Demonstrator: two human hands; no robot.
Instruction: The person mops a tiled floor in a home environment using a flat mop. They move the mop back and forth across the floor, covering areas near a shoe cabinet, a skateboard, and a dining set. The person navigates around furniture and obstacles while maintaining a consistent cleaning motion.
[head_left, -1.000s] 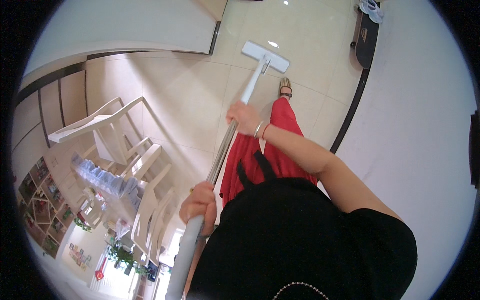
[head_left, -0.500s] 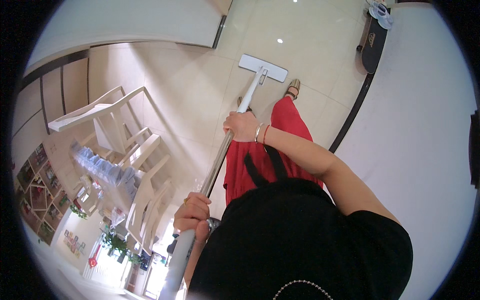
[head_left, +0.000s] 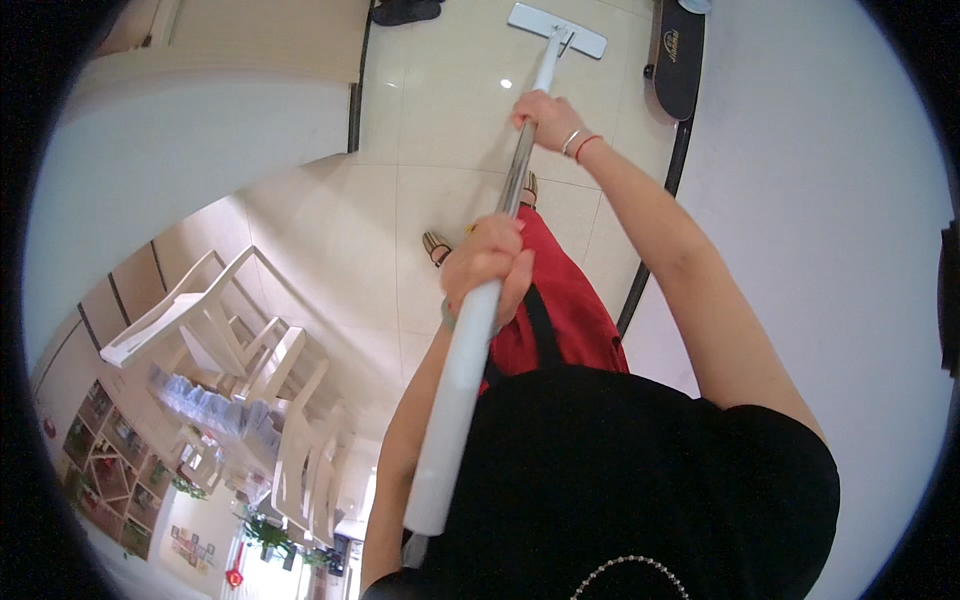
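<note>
A flat mop with a white and metal handle [head_left: 452, 410] runs from near my body out to its pale rectangular head [head_left: 585, 42], which rests on the tiled floor at the far side. My right hand [head_left: 552, 118] is wrapped round the handle not far above the head, that arm stretched forward. Lower down, my left hand [head_left: 485, 262] grips the thick white part just below the metal tube, slightly blurred. The handle's top end sticks out past my left forearm.
A black skateboard [head_left: 676, 70] lies along the right wall [head_left: 800, 250]. Dark shoes [head_left: 405, 10] are on the floor beyond the wall corner at far left. White chairs [head_left: 195, 320] stand at left beside a table with stacked bluish things [head_left: 210, 405]. My sandalled feet are under the handle.
Both hands have pushed forward with the mop, its head sliding farther away and slightly right. My view has moved ahead, bringing the dark shoes into sight. Both grips stay closed.
</note>
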